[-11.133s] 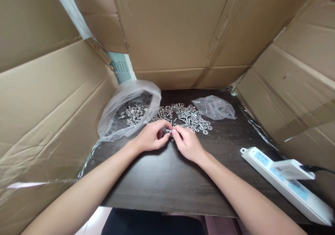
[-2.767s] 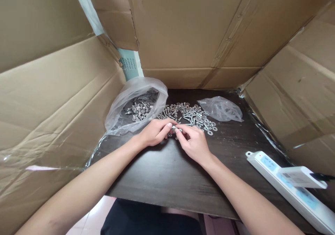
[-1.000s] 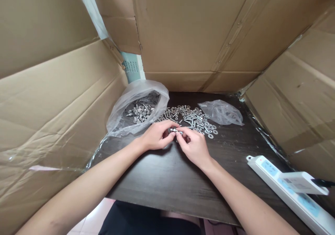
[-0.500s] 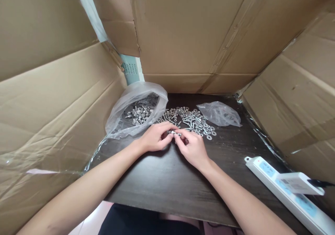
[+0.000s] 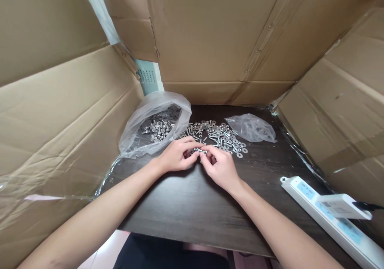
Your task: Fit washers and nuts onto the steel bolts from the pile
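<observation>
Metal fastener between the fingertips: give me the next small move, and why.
Probably a slight twist with the right hand, the left hand held steady, since both appear to pinch the metal fastener at once, close together above the table.

A loose pile of silver metal bolts and washers (image 5: 220,134) lies on a dark brown wooden table (image 5: 180,205). Left of it sits an open translucent plastic bag (image 5: 168,97) of silver metal bolts (image 5: 162,130); right, a crumpled clear plastic bag (image 5: 251,127). Before the pile are the left hand (image 5: 177,156) and right hand (image 5: 221,166); behind, a flat brown cardboard panel (image 5: 210,41); front-right, a long white plastic power strip (image 5: 325,224).
</observation>
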`<state>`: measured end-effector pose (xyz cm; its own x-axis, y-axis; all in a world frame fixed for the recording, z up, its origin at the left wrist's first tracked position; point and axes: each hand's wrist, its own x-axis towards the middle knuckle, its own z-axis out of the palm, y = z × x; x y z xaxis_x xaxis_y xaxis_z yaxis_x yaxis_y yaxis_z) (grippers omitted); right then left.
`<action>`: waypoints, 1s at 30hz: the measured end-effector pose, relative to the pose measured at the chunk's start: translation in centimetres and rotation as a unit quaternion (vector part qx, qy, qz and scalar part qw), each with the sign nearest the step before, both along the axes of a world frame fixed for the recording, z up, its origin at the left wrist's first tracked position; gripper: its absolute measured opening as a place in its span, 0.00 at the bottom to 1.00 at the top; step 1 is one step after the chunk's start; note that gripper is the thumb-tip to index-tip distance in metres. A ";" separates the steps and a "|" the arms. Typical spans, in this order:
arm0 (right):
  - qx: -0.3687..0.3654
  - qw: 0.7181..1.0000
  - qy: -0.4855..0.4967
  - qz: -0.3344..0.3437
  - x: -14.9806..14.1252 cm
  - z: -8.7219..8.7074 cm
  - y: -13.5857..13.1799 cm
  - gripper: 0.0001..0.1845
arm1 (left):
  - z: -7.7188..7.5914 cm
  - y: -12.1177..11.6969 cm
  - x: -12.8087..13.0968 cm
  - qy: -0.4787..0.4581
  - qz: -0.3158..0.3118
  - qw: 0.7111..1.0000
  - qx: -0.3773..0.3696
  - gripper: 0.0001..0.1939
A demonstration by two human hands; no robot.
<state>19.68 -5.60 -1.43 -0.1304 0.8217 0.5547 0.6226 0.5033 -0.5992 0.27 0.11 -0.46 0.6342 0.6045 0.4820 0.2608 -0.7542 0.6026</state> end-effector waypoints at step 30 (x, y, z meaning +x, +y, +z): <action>-0.018 0.999 0.020 -0.017 0.0 0.6 -0.2 0.09 | 0.3 0.0 0.3 0.030 0.033 0.999 0.020 0.12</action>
<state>19.67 -5.80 -0.85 -0.0800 0.8445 0.5295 0.6142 0.4602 -0.6410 0.54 0.09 -0.16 0.6221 0.6274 0.4684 0.3457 -0.7569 0.5546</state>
